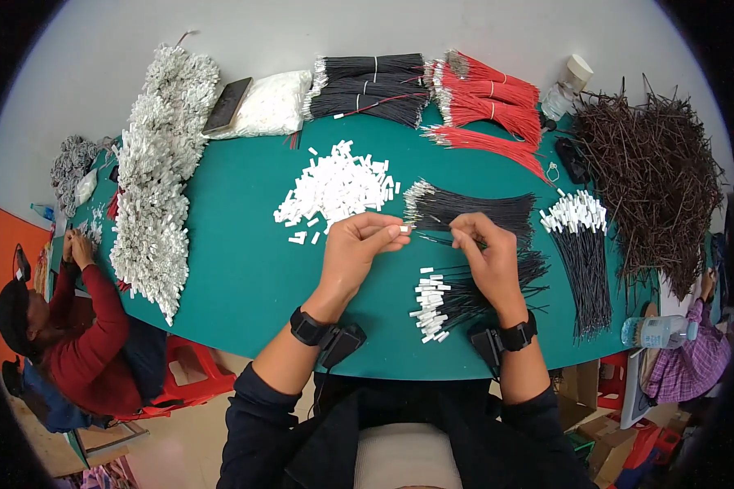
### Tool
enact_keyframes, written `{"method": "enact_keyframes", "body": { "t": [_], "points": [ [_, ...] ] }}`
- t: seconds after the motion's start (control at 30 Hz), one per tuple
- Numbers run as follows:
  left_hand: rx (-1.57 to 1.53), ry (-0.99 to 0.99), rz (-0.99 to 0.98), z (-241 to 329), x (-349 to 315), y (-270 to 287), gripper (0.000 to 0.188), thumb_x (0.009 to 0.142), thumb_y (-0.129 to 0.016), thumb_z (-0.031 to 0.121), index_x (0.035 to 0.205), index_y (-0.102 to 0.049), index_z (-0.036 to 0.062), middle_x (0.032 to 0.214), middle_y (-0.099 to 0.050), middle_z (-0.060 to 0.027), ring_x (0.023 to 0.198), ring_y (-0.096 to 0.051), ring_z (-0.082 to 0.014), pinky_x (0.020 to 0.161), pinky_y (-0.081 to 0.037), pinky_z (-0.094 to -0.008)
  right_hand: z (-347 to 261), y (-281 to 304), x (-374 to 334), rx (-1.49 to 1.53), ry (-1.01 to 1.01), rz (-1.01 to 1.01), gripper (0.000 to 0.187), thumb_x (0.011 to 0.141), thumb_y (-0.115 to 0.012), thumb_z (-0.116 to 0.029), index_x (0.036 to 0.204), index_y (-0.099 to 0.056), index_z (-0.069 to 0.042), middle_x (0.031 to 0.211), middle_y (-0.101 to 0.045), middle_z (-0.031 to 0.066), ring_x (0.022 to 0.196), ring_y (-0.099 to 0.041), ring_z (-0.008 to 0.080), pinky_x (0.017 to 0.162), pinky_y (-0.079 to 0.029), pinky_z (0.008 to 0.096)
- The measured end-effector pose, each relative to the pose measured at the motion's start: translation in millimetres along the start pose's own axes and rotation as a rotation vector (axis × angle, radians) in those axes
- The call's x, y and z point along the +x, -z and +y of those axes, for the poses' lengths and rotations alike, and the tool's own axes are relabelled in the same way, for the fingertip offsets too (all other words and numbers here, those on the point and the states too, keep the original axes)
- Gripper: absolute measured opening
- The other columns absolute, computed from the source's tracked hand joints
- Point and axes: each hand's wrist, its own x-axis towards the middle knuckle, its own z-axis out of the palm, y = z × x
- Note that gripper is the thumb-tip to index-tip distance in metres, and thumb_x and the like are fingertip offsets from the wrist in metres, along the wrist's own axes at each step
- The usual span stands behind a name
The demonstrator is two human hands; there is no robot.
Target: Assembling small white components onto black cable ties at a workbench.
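Note:
Between the thumb and fingers of my left hand (363, 242) is a small white connector housing (404, 230). To its right, my right hand (488, 248) pinches a thin black wire (434, 239), its tip pointing toward the housing with a gap between them. Just beyond my hands lies a bundle of black wires (481, 210) with bare metal ends at its left. A heap of loose white housings (334, 187) spreads past my left hand. Nearer to me, below my right hand, black wires with white housings (432, 303) on their ends lie in a pile.
Tied black (371, 85) and red wire bundles (489, 102) line the back of the green table (245, 244). A tall white heap (159, 171) stands left, a dark brown wire heap (652, 179) right. A water bottle (659, 332) is at the right edge. A co-worker (90, 350) sits left.

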Motion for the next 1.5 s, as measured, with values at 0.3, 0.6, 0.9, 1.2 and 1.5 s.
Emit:
{"method": "enact_keyframes", "body": {
  "t": [0.3,0.6,0.9,1.2,1.5],
  "points": [
    [0.029,0.018,-0.103,-9,1,1,0.015,0.098,-0.068,0.007,0.109,-0.069,-0.0041,0.097,-0.076,-0.0142,0.087,-0.072,-0.0164,0.08,-0.058,-0.0278,-16,-1,-3,-0.095,0.036,-0.038,0.007,0.085,-0.076,0.001,0.092,-0.074,0.001,0.074,-0.066,0.0081,0.059,-0.057,0.0146,0.054,-0.042,0.029],
    [-0.015,0.057,-0.131,-5,0,0,0.016,0.096,-0.069,0.006,0.11,-0.07,-0.0033,0.097,-0.075,-0.0124,0.087,-0.071,-0.0152,0.08,-0.056,-0.0271,-15,-3,-3,-0.108,0.163,0.003,0.009,0.083,-0.077,0.001,0.092,-0.076,0.001,0.073,-0.067,0.0064,0.058,-0.052,0.0112,0.053,-0.037,0.0264],
    [0.037,0.03,-0.105,-10,0,0,0.014,0.095,-0.072,0.007,0.106,-0.072,-0.0011,0.097,-0.075,-0.0092,0.085,-0.07,-0.0125,0.08,-0.056,-0.0251,-15,-4,-4,-0.097,0.131,-0.01,0.006,0.086,-0.075,-0.001,0.091,-0.074,0.001,0.074,-0.066,0.0065,0.062,-0.056,0.0125,0.055,-0.041,0.0269],
    [0.007,0.061,-0.097,-4,-3,-3,0.014,0.095,-0.072,0.008,0.106,-0.072,-0.0012,0.095,-0.075,-0.0072,0.084,-0.07,-0.0112,0.079,-0.056,-0.0242,-16,-3,-4,-0.069,0.079,-0.037,0.005,0.086,-0.074,-0.001,0.09,-0.072,0.002,0.077,-0.066,0.0071,0.066,-0.058,0.0151,0.059,-0.045,0.0277],
    [0.042,0.032,-0.097,-5,-2,-3,0.013,0.094,-0.073,0.006,0.105,-0.073,-0.0012,0.093,-0.075,-0.0071,0.081,-0.069,-0.0112,0.078,-0.055,-0.0242,-15,-3,-4,-0.06,0.095,-0.063,0.005,0.085,-0.074,0.0,0.089,-0.072,0.002,0.078,-0.068,0.0078,0.071,-0.06,0.017,0.06,-0.046,0.0288]
  ]
}}
